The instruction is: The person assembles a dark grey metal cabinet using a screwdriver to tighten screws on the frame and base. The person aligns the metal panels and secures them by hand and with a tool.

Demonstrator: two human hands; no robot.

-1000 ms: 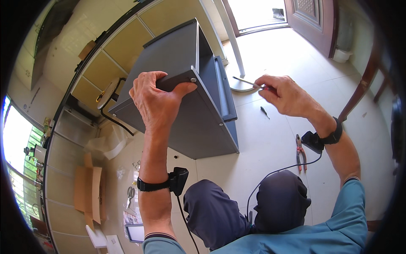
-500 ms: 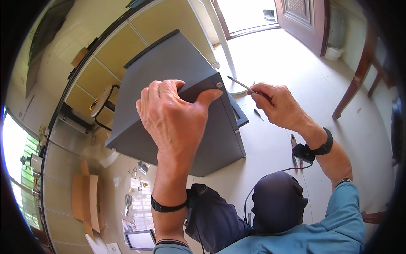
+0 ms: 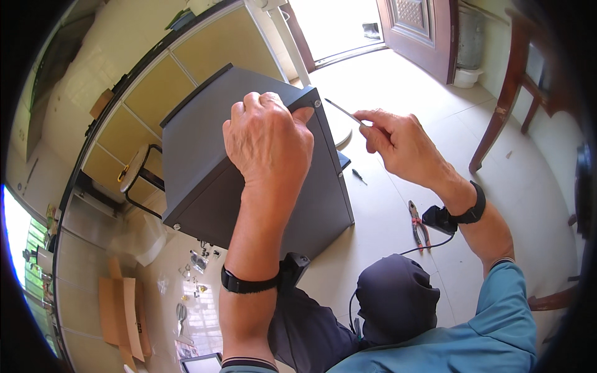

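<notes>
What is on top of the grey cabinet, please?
The left hand grips the cabinet at its near edge, beside a screw; the surface under that hand is hidden.

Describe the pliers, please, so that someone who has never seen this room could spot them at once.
Start at the big grey cabinet and move right onto the pale floor. The pliers lie there, below the right hand in the picture and left of its wrist device. Two spread reddish handles set them apart from the slim dark tool nearer the cabinet.
</notes>
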